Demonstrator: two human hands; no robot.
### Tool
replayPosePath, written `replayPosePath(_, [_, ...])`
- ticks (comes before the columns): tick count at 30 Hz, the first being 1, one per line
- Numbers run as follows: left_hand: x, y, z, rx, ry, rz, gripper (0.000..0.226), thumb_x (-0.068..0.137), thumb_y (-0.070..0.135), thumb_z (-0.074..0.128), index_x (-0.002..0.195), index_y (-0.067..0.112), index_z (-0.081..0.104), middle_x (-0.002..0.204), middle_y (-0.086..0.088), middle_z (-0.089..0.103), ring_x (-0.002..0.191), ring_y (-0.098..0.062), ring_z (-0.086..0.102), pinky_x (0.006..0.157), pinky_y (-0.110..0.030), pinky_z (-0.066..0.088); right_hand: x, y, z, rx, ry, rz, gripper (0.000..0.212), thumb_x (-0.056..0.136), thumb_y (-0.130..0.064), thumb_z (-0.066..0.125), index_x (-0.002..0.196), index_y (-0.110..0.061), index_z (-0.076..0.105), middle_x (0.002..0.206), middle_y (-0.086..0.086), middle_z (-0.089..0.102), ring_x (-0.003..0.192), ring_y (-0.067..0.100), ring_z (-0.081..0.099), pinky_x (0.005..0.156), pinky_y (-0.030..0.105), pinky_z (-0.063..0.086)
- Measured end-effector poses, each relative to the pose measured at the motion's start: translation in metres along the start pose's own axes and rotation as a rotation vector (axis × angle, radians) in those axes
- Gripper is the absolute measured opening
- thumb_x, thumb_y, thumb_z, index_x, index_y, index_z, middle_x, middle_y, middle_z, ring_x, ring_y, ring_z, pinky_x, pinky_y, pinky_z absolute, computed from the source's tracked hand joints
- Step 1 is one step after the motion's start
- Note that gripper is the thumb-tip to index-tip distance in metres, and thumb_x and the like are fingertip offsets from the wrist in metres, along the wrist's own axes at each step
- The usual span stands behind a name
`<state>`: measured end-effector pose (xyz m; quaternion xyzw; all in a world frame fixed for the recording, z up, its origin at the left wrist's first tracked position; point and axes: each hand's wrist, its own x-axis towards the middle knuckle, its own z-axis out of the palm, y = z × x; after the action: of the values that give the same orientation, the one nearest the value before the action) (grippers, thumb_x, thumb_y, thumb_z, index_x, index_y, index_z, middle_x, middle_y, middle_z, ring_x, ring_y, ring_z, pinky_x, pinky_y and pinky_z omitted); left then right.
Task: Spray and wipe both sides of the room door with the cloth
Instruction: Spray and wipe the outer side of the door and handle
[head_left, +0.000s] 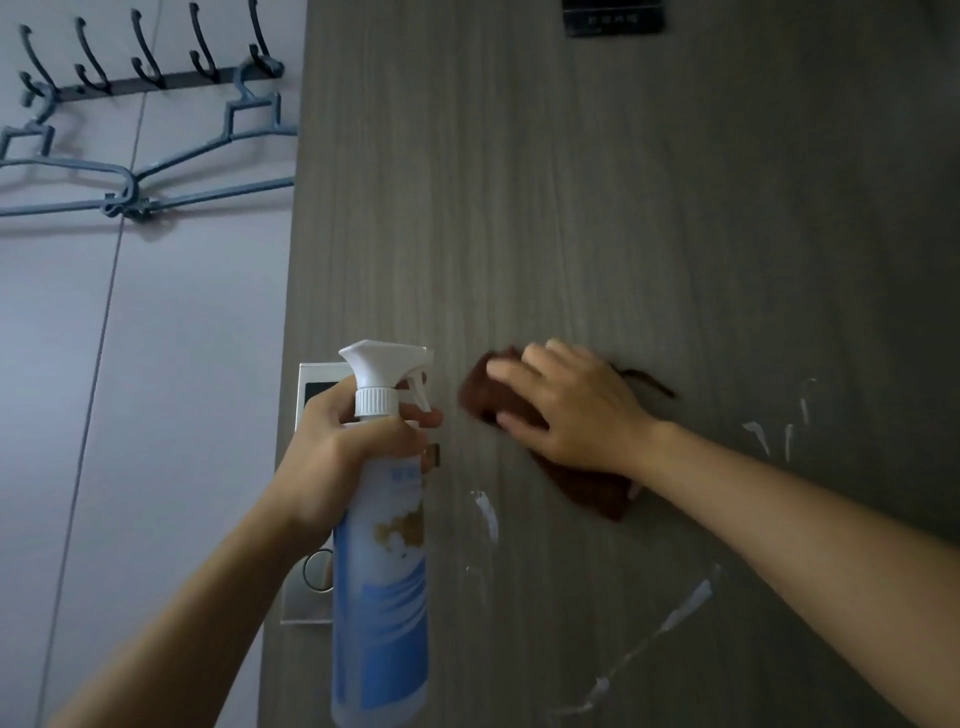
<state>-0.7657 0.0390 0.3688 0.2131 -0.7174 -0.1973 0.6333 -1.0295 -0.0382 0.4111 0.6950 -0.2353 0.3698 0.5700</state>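
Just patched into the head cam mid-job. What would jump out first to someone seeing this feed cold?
First the two hands at centre: the left hand grips a white-and-blue spray bottle upright near the door's left edge, while the right hand presses a brown cloth flat against the grey door. Next, white streaks of foam on the door below and right of the cloth. On the wall upper left, blue hangers hang from a hook rack.

This looks like a private room in a home or lodging — the entry side of a bedroom or similar. A grey wood-grain door (623, 234) carries a silver lock plate (311, 395) at its edge and a small dark sign (615, 18) near the top. On the pale wall (156, 415) beside it, a hook rack (145, 57) holds blue plastic hangers (156, 176) — everyday domestic fittings.
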Motion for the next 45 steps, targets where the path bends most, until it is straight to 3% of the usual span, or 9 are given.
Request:
replayPosePath(4, [0.0,0.001,0.001,0.03,-0.005,-0.008,0.064,0.05,0.033,0.077,0.108,0.004,0.071,0.103,-0.014,0.078,0.078,-0.031,0.075,0.07,-0.044,0.061,-0.02,0.006,0.003,0.016,0.017,-0.191,0.044,0.095,-0.05,0.063,0.121,-0.016,0.07,0.09,0.003,0.061,0.077,0.023,0.053,0.065,0.038,0.042])
replayPosePath(9, [0.001,0.001,0.002,0.043,-0.009,-0.027,0.051,0.059,0.018,0.075,0.105,-0.002,0.07,0.101,-0.017,0.078,0.074,-0.029,0.074,0.067,-0.043,0.061,0.023,0.031,-0.004,0.036,0.136,0.298,0.044,0.09,-0.051,0.059,0.12,-0.02,0.07,0.089,0.005,0.06,0.083,0.031,0.059,0.069,0.04,0.049])
replayPosePath(11, [0.001,0.001,0.001,0.034,-0.007,-0.037,0.043,0.064,0.012,0.071,0.105,-0.002,0.07,0.102,-0.018,0.078,0.073,-0.029,0.074,0.068,-0.044,0.061,0.028,0.027,-0.002,0.071,0.169,0.391,0.044,0.091,-0.049,0.06,0.122,-0.019,0.07,0.09,0.005,0.06,0.084,0.03,0.058,0.07,0.041,0.051])
replayPosePath(19, [0.001,0.001,0.002,0.063,-0.002,-0.029,0.041,0.065,0.013,0.07,0.105,0.003,0.07,0.102,-0.014,0.078,0.075,-0.028,0.074,0.069,-0.042,0.061,-0.013,0.03,-0.013,0.065,-0.05,-0.134,0.042,0.088,-0.052,0.059,0.114,-0.021,0.072,0.084,-0.001,0.061,0.076,0.023,0.056,0.064,0.036,0.045])
replayPosePath(25, [0.002,0.005,0.004,0.034,-0.024,-0.05,0.041,0.065,0.01,0.069,0.104,-0.001,0.07,0.101,-0.02,0.077,0.073,-0.03,0.073,0.065,-0.039,0.062,0.006,0.043,-0.023,0.1,0.128,0.376,0.042,0.084,-0.05,0.063,0.113,-0.021,0.073,0.091,0.002,0.069,0.082,0.032,0.063,0.069,0.039,0.052])
replayPosePath(35, [-0.001,0.018,0.018,0.102,0.068,-0.108,0.047,0.062,0.015,0.073,0.105,-0.004,0.07,0.104,-0.028,0.072,0.093,-0.052,0.071,0.083,-0.061,0.061,-0.03,-0.007,-0.022,0.101,-0.054,0.119,0.04,0.083,-0.042,0.081,0.115,-0.018,0.074,0.087,-0.001,0.066,0.078,0.025,0.06,0.066,0.031,0.037])
replayPosePath(38, [-0.003,0.025,0.028,0.106,0.105,-0.139,0.046,0.059,0.014,0.075,0.101,-0.004,0.072,0.088,-0.02,0.074,0.074,-0.034,0.071,0.067,-0.042,0.063,-0.025,-0.007,-0.033,0.304,0.037,0.413,0.037,0.09,-0.044,0.072,0.119,-0.021,0.072,0.099,-0.001,0.07,0.092,0.026,0.064,0.075,0.037,0.051])
replayPosePath(41, [-0.014,0.021,0.047,0.165,0.12,-0.093,0.03,0.067,0.003,0.083,0.095,0.0,0.073,0.08,-0.017,0.073,0.068,-0.024,0.07,0.064,-0.04,0.061,-0.028,0.007,-0.043,0.291,0.274,0.648,0.038,0.089,-0.045,0.066,0.117,-0.02,0.073,0.102,0.002,0.072,0.093,0.028,0.066,0.077,0.038,0.054])
replayPosePath(45, [-0.043,-0.007,0.088,0.269,0.048,-0.064,0.028,0.059,0.016,0.082,0.086,0.016,0.075,0.08,-0.012,0.075,0.065,-0.016,0.068,0.062,-0.044,0.06,-0.045,0.025,-0.047,0.173,0.135,0.692,0.037,0.092,-0.043,0.068,0.121,-0.02,0.072,0.103,0.005,0.071,0.098,0.033,0.064,0.076,0.038,0.051])
